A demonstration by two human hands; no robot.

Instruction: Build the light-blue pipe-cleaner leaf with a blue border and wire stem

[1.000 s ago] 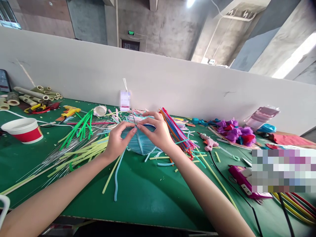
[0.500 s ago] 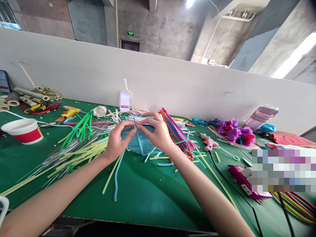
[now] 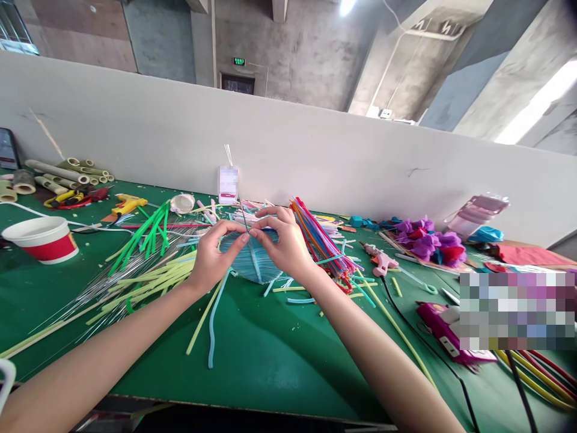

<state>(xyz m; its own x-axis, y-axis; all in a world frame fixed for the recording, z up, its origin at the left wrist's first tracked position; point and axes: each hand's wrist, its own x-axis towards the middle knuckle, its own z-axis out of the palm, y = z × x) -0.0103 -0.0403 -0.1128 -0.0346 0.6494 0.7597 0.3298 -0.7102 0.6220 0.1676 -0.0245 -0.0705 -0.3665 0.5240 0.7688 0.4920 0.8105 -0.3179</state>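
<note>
Between my hands is a blue leaf-shaped piece (image 3: 258,266) with fine ribs and a raised midrib down its middle. A thin dark stem (image 3: 243,209) rises from its far end. My left hand (image 3: 211,255) pinches the leaf at the base of the stem, thumb against forefinger. From the other side my right hand (image 3: 288,243) pinches the same spot, its fingertips nearly touching those of the left. Fingers partly cover the leaf's upper edge. Just below and left of it, a light-blue fuzzy strip (image 3: 213,325) lies on the green table (image 3: 270,373).
Pale yellow-green strips (image 3: 157,279), thin wires and green strips (image 3: 153,234) lie left. A bundle of colourful strips (image 3: 322,237) is right of my hands. Further right are a pink glue gun (image 3: 384,263), purple flowers (image 3: 426,243) and a magenta power strip (image 3: 444,328). A paper cup (image 3: 45,239) stands left.
My right hand has shifted very slightly to the left, its fingers a little more bent. Both hands keep their pinch on the leaf at the stem.
</note>
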